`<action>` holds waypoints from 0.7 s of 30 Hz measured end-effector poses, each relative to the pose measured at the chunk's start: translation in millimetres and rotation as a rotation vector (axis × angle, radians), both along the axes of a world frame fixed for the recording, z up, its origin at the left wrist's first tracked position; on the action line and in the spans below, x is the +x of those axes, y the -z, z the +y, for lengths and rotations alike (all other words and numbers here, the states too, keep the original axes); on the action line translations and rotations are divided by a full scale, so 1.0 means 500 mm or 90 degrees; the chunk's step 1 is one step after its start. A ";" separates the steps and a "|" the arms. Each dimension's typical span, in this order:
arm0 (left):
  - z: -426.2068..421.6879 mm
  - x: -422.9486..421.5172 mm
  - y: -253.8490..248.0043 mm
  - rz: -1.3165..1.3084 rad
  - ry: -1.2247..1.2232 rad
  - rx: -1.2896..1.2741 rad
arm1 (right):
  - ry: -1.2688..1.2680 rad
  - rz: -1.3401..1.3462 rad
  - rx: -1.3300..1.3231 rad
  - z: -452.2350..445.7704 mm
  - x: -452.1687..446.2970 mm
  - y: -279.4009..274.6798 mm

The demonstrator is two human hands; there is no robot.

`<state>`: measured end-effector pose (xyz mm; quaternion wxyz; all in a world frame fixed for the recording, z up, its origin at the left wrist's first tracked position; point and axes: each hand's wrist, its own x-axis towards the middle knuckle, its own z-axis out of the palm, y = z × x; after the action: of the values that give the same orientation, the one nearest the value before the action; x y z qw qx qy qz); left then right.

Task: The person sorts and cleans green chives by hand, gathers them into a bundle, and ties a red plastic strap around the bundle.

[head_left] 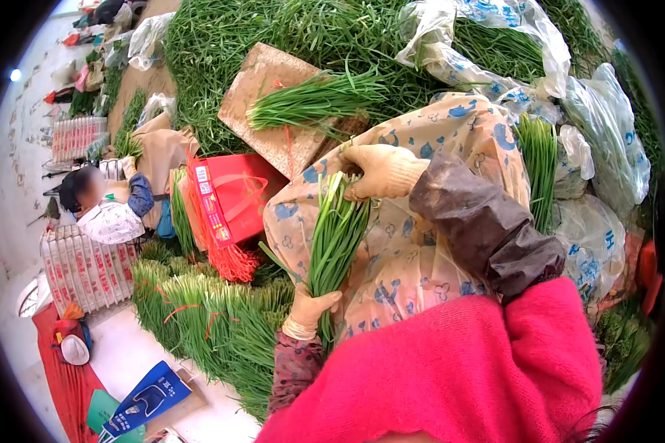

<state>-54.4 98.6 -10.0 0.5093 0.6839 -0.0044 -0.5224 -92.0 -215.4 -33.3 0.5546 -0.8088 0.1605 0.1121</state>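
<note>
A bunch of green garlic chives [336, 240] lies across my lap, its pale cut ends pointing away from me. My left hand [310, 311], in a cream glove, is closed around the leafy lower part. The gloved fingers of my right hand [386, 171] curl at the upper right of the bunch, closed on stems near the cut ends; the fingertips are partly hidden. Under the bunch spreads a beige plastic apron [414, 251] with blue prints. Beyond my hands, another bunch of chives [314, 102] rests on a worn board [247, 77].
Loose chives [273, 29] are heaped behind the board. A red bag [233, 196] with red ties [233, 262] stands left. Tied bunches [207, 310] line the lower left. Plastic bags [606, 140] are at right. Another person [114, 207] sits at far left near stacked crates [89, 269].
</note>
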 end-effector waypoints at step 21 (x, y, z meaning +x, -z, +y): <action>-0.020 0.010 0.005 0.150 0.044 -0.070 | -0.082 -0.039 -0.094 0.013 0.008 0.015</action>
<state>-49.4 88.7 -12.4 0.5245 0.5885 0.0032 -0.6153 -88.0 -208.9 -40.8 0.4898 -0.8591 0.0991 0.1108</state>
